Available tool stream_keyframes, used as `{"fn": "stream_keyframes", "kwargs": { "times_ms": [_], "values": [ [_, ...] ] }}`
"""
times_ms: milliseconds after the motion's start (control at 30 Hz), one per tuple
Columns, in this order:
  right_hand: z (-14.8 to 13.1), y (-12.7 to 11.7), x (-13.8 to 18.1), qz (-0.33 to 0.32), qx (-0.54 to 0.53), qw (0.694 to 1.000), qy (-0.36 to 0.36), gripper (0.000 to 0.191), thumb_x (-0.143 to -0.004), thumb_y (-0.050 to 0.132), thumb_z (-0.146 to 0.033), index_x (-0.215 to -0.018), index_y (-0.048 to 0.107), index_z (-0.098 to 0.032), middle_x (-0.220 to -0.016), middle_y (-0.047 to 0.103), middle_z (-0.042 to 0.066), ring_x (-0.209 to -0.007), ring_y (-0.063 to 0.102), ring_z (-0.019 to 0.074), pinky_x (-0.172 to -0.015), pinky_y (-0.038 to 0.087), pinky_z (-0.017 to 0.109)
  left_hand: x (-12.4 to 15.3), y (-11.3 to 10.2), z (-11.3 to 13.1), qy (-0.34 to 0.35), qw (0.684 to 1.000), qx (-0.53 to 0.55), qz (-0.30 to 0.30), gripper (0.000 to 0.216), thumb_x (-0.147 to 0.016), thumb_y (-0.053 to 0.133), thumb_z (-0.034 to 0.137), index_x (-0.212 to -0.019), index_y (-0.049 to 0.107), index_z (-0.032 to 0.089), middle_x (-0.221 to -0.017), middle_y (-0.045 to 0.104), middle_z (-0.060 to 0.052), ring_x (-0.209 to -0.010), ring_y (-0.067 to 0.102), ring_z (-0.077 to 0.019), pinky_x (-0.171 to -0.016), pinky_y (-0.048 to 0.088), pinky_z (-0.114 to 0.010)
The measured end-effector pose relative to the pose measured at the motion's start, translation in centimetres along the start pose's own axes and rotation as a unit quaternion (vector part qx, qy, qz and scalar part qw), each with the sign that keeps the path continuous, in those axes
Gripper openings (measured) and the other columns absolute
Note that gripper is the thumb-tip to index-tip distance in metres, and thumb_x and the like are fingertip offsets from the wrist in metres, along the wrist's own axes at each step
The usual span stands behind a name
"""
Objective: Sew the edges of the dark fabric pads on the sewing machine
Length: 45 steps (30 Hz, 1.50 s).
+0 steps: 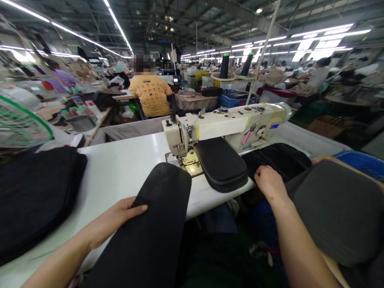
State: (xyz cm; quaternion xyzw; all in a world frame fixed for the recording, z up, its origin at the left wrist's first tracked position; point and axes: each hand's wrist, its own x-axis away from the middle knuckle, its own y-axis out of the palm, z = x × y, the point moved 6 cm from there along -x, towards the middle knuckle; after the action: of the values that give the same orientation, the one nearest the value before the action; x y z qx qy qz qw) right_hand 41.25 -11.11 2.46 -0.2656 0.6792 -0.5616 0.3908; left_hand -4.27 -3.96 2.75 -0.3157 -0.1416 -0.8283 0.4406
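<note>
My left hand point(115, 220) grips the left edge of a long black fabric panel point(156, 224), thumb on top; the panel runs from my lap up onto the white table point(120, 172), its rounded end just short of the sewing machine point(222, 126) needle. My right hand point(270, 182) is closed at the table's front edge, knuckles up, fingers curled on black fabric point(279, 160) lying right of the machine. A stack of black padded pieces point(222, 166) lies under the machine arm, between my hands.
A pile of black fabric point(36, 196) covers the table's left end. A grey cushion-like pile point(339, 208) and a blue bin point(363, 164) sit at my right. A person in a yellow shirt point(153, 94) sits ahead, back turned. A green fan guard point(21, 124) stands at left.
</note>
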Motion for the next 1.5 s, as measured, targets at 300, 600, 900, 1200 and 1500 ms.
{"fn": "stream_keyframes", "kwargs": {
  "times_ms": [300, 600, 900, 1200, 1500],
  "values": [
    [0.5, 2.6, -0.6, -0.089, 0.0, 0.995, 0.032, 0.03, -0.09, 0.052, -0.026, -0.09, 0.073, -0.005, -0.092, 0.07, 0.023, -0.09, 0.07, 0.0357, -0.071, 0.05, 0.038, -0.6, -4.1, 2.0, 0.189, 0.861, -0.294, 0.369, 0.064, -0.086, 0.059, 0.032, -0.142, 0.044, 0.007, -0.129, 0.064, -0.023, -0.111, 0.068, -0.036, -0.096, 0.055, -0.053],
    [3.7, -3.2, -0.9, 0.015, -0.094, 0.988, 0.119, 0.028, -0.088, 0.051, -0.028, -0.083, 0.074, -0.013, -0.08, 0.07, 0.016, -0.081, 0.067, 0.03, -0.065, 0.045, 0.035, -6.0, 3.4, 1.3, 0.379, 0.648, -0.636, 0.182, 0.062, -0.1, 0.04, 0.057, -0.152, 0.042, 0.024, -0.158, 0.042, -0.012, -0.147, 0.035, -0.0343, -0.117, 0.032, -0.06],
    [-1.1, -0.5, -0.7, -0.019, -0.108, 0.994, 0.019, 0.011, -0.077, 0.062, -0.008, -0.08, 0.071, -0.014, -0.096, 0.069, 0.012, -0.089, 0.066, 0.0217, -0.079, 0.044, 0.027, -6.5, 5.8, 6.1, 0.397, 0.633, -0.646, 0.154, 0.061, -0.096, 0.048, 0.06, -0.141, 0.058, 0.02, -0.148, 0.053, -0.015, -0.144, 0.039, -0.0378, -0.118, 0.022, -0.066],
    [2.9, -2.4, -1.1, 0.123, -0.266, 0.944, 0.152, 0.012, -0.071, 0.057, -0.029, -0.064, 0.063, -0.02, -0.067, 0.067, 0.006, -0.065, 0.062, 0.0221, -0.064, 0.046, 0.031, -3.0, 10.2, 7.7, 0.436, 0.715, -0.545, 0.033, 0.049, -0.095, 0.055, 0.048, -0.139, 0.058, 0.026, -0.149, 0.053, -0.011, -0.141, 0.044, -0.0323, -0.122, 0.021, -0.061],
    [-4.9, -13.9, 8.3, -0.007, -0.486, 0.841, -0.239, 0.008, -0.081, 0.061, -0.027, -0.073, 0.059, -0.024, -0.095, 0.07, 0.003, -0.083, 0.066, 0.0183, -0.069, 0.052, 0.022, -4.1, 18.4, 6.9, 0.089, 0.915, 0.124, -0.375, 0.094, -0.079, 0.043, 0.088, -0.132, 0.051, 0.011, -0.139, 0.055, -0.026, -0.124, 0.059, -0.0379, -0.096, 0.051, -0.057]
  ]
}}
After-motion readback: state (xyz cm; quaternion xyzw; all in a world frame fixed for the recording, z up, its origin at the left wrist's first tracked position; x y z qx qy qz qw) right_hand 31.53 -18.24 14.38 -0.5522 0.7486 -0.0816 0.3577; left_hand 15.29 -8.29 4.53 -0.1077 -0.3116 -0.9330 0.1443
